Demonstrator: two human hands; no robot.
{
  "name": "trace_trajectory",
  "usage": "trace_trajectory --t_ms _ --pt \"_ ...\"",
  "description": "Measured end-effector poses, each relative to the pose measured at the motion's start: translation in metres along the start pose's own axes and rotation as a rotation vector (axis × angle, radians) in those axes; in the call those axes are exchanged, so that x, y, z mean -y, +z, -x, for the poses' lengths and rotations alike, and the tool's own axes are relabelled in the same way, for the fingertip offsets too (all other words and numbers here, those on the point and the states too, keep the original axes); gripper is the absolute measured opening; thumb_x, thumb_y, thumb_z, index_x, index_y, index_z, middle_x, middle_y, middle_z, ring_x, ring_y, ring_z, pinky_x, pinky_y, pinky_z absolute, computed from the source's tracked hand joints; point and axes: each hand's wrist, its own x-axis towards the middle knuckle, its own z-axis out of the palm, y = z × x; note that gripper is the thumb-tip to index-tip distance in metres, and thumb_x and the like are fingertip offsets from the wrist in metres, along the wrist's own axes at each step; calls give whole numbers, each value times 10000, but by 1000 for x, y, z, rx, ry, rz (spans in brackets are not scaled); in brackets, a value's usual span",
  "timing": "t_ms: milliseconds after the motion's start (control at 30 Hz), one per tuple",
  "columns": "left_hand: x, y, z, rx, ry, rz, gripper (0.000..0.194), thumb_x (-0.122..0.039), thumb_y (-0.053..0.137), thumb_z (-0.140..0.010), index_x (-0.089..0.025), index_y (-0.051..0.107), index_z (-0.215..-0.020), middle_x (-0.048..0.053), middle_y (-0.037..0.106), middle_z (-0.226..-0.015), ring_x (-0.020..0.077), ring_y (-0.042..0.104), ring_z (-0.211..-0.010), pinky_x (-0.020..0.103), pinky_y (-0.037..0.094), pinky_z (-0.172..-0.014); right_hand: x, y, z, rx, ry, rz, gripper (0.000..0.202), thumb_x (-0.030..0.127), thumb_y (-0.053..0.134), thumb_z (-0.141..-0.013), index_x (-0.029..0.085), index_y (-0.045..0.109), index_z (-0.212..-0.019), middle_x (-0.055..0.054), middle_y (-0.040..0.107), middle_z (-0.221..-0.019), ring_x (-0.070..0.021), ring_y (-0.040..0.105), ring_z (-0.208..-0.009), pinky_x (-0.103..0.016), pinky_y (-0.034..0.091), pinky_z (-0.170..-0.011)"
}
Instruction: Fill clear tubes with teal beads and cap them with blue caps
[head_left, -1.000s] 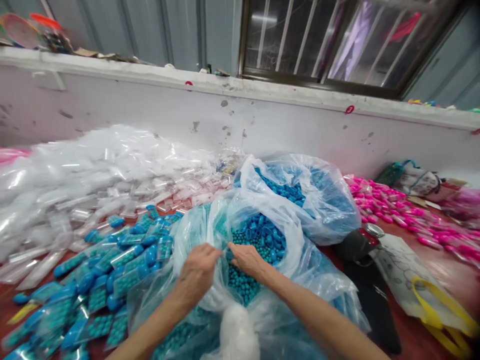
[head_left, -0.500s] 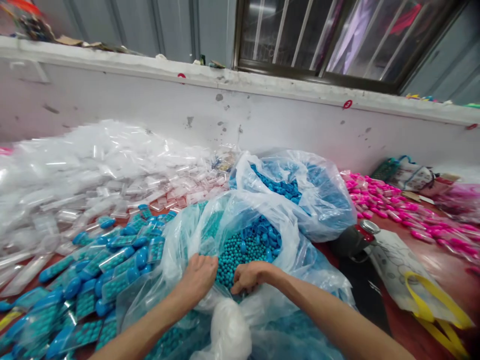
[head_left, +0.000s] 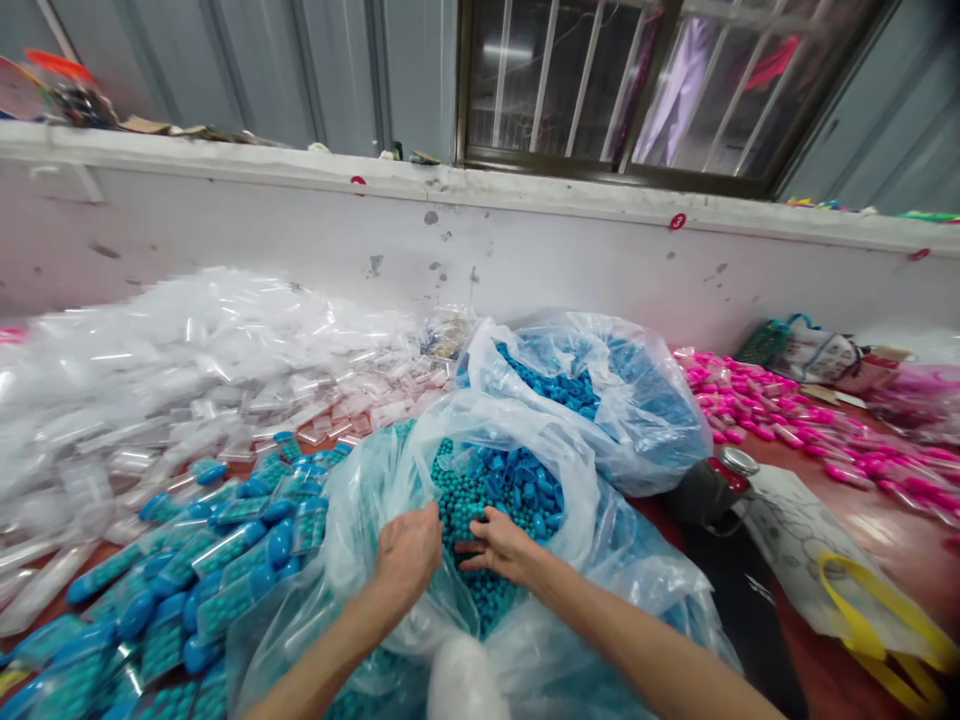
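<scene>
An open translucent plastic bag (head_left: 577, 470) in front of me holds small teal beads (head_left: 487, 600) and blue plastic caps (head_left: 529, 485). My left hand (head_left: 409, 550) is closed at the bag's left inner side; what its fingers hold is hidden. Over the beads, my right hand (head_left: 499, 545) has its thumb and fingers apart, palm turned toward the left hand, with nothing clearly held. Filled clear containers with blue caps (head_left: 232, 560) lie heaped to the left of the bag.
Clear empty containers (head_left: 225, 350) pile up at the back left. Behind the bead bag stands another bag (head_left: 652, 400) of blue pieces. Pink-filled items (head_left: 787, 420), a dark mug (head_left: 701, 490) and a tote with yellow handles (head_left: 810, 540) lie on the right of the red table (head_left: 877, 500).
My right hand has risen slightly from the beads, and its curled fingers have spread apart. My left hand stays closed in nearly the same place. The camera view has tilted up a little.
</scene>
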Motion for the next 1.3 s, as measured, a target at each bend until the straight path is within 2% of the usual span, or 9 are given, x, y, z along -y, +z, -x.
trace_trajectory --t_ms 133,333,433,600,733,833,967,1167,1300 --pt "-12 -3 -9 43 22 238 327 -260 411 -824 -131 513 -1107 127 649 -959 233 595 -919 305 405 -743 -1 -6 19 148 -66 -160 210 216 507 -734 210 347 -870 22 546 -777 -142 631 -576 -270 494 -489" --pt "-20 16 -19 161 -67 864 152 -212 361 -789 -156 497 -830 9 579 -653 158 586 -638 253 428 -570 -3 -2 36 131 -177 -11 548 289 520 -697 230 297 -1194 29 576 -748 -130 579 -416 -248 439 -408" --pt "-21 27 -14 368 -144 1137 109 -281 421 -758 -181 413 -802 -62 485 -539 121 519 -465 212 389 -420 -5 -4 44 127 -190 317 426 262 435 -738 189 427 -1157 20 602 -650 -137 565 -411 -241 417 -415" --pt "-11 33 -4 487 -170 1283 286 -378 556 -645 -197 412 -814 -81 484 -591 93 495 -409 181 327 -344 10 -28 59 4 -417 1229 202 313 517 -741 179 647 -661 -42 665 -633 -181 627 -656 -243 411 -592" --pt "-3 36 -4 499 -178 1459 395 -482 606 -601 -191 423 -797 -68 499 -589 89 514 -461 168 324 -370 31 -37 49 -314 -497 1499 238 366 521 -781 194 643 -890 -82 682 -868 -217 622 -830 -264 407 -648" --pt "-1 39 -5 479 -171 1519 462 -538 621 -593 -189 423 -822 -41 553 -614 88 521 -454 168 298 -375 34 -29 29 -508 -495 1571 252 349 487 -824 154 632 -896 -129 653 -911 -229 608 -844 -288 410 -677" --pt "-1 40 -5 493 -181 1542 520 -585 623 -570 -189 405 -827 -12 593 -658 103 546 -443 179 295 -373 25 -15 13 -483 -510 1606 168 188 465 -822 144 616 -883 -153 615 -992 -251 557 -958 -330 395 -770" --pt "-3 37 0 430 -208 1539 507 -586 603 -588 -182 416 -830 -20 579 -659 107 555 -452 184 328 -384 13 -18 36 -281 -661 1608 285 99 327 -859 201 512 -1051 -63 628 -859 -172 593 -776 -242 412 -661" --pt "-6 40 0 350 -149 1542 557 -570 590 -614 -166 444 -969 -55 527 -587 78 490 -386 173 295 -346 4 -19 45 -117 -860 1249 272 173 359 -864 193 564 -1042 -76 617 -942 -181 549 -904 -269 408 -778"
